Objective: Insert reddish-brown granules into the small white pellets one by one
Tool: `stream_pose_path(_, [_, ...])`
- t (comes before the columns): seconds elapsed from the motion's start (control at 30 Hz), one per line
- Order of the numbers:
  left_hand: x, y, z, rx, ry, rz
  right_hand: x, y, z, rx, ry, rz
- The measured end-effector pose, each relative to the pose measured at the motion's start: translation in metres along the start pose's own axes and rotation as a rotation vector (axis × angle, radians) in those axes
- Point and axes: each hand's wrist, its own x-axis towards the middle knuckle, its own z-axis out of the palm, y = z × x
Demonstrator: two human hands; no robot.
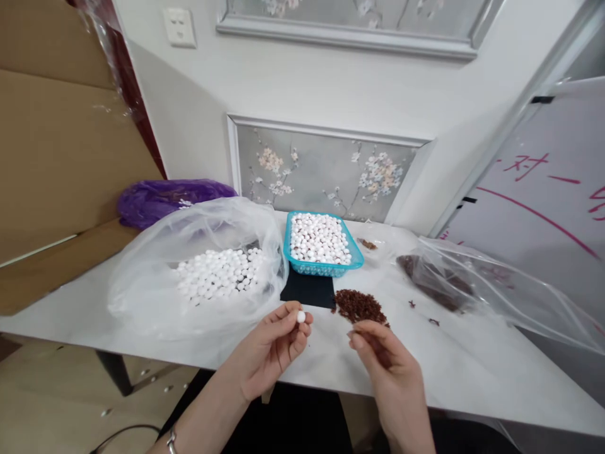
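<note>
Between thumb and fingertips, my left hand (278, 334) holds a small white ball (301, 316) above the front of the table. My right hand (387, 359) is closed in a pinch at the near edge of a heap of small dark red-brown pieces (360, 306); whatever is in its fingertips is too small to make out. Behind the hands stands a blue plastic basket (357, 255) filled with white balls, some with brown showing between them. To the left, a clear plastic bag (142, 271) lies open with many more white balls (222, 274) inside.
A black flat piece (307, 289) lies in front of the basket. On the right is a clear bag of brown pieces (435, 280), with a few loose bits nearby. A purple bag (165, 198) and cardboard (66, 139) stand left; a whiteboard (543, 208) leans right.
</note>
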Motion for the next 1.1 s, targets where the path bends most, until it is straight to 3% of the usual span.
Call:
stream_pose_path(0.2, [0.009, -0.004, -0.009, 0.061, 0.049, 0.007, -0.004, -0.02, 0.023, 0.133, -0.201, -0.025])
stream_pose_path(0.4, [0.011, -0.007, -0.013, 0.123, 0.035, -0.003, -0.007, -0.017, 0.029, 0.381, -0.235, 0.103])
stream_pose_path(0.5, [0.011, -0.008, -0.012, 0.154, 0.024, 0.003, -0.007, -0.02, 0.03, 0.424, -0.256, 0.087])
stream_pose_path(0.63, [0.01, -0.009, -0.01, 0.156, 0.012, -0.011, -0.007, -0.026, 0.033, 0.379, -0.287, 0.043])
stream_pose_path(0.8, [0.011, -0.01, -0.01, 0.16, 0.003, -0.02, -0.009, -0.028, 0.038, 0.243, -0.234, 0.053])
stream_pose_path(1.1, [0.013, -0.013, -0.015, 0.207, -0.062, -0.012, -0.011, -0.039, 0.045, 0.242, -0.214, 0.016])
